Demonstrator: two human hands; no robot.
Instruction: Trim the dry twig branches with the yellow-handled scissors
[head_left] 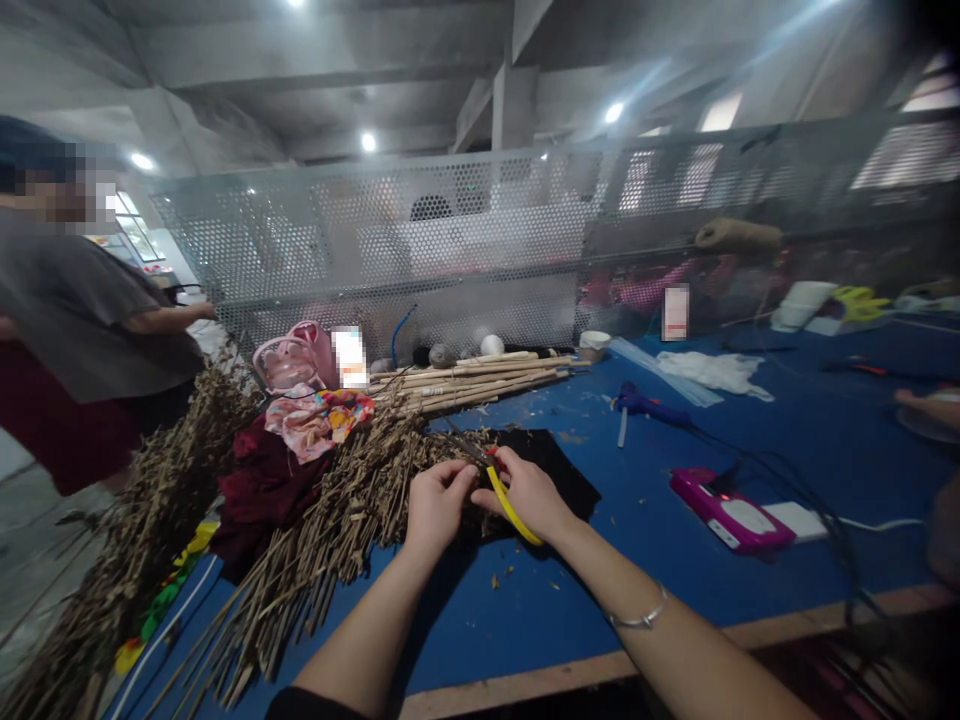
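My right hand is wrapped around yellow-handled pruning shears, whose dark metal blades point away to the upper left. Close beside it, my left hand is closed in a pinch; whatever sits between those fingertips is too small to make out. Dried plant stems with withered leaves lie in a heap under and to the left of my left hand. Beyond and right of both hands, a black cloth or sheet is spread on the blue table.
Thin wooden sticks lie behind the stems. At left are dark red cloth, a pink bag and a standing co-worker. A magenta device with cables, and white plastic lie right. A perforated metal screen runs behind.
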